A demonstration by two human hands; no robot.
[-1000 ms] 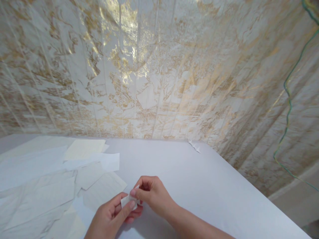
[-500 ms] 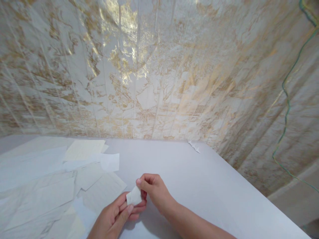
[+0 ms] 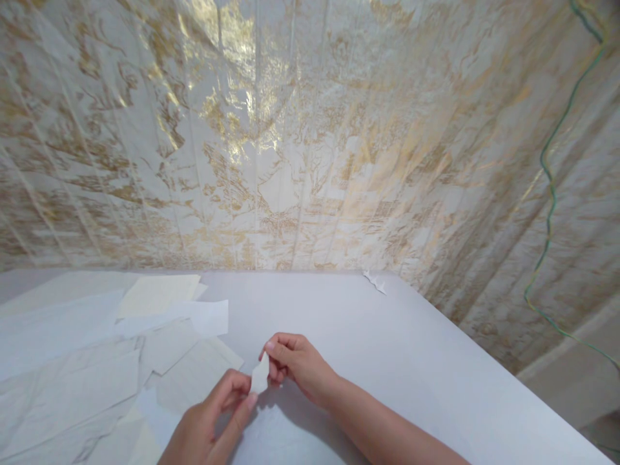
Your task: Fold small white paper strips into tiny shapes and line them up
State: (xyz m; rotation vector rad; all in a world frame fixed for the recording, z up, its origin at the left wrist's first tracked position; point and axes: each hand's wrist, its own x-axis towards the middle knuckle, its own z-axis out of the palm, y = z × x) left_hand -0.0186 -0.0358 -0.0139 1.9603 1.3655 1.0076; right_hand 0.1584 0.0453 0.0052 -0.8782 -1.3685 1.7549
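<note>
A small folded piece of white paper (image 3: pixel 259 376) is held between my two hands above the white table. My left hand (image 3: pixel 217 410) pinches its lower left edge between thumb and fingers. At its top right corner, the thumb and forefinger of my right hand (image 3: pixel 298 363) grip the paper, with the other fingers curled beneath. The paper is tilted and looks narrow from this side.
Loose overlapping sheets of paper (image 3: pixel 72 381) cover the left of the table (image 3: pixel 411 374). A jagged paper scrap (image 3: pixel 374 282) lies near the back edge. Behind hangs a gold-patterned covering (image 3: pixel 290 161), with a green-yellow cord (image 3: pixel 551 200) at the right.
The small paper has turned and now shows a narrower face. My left fingers have moved from beneath it to its left edge. The whole view has shifted slightly.
</note>
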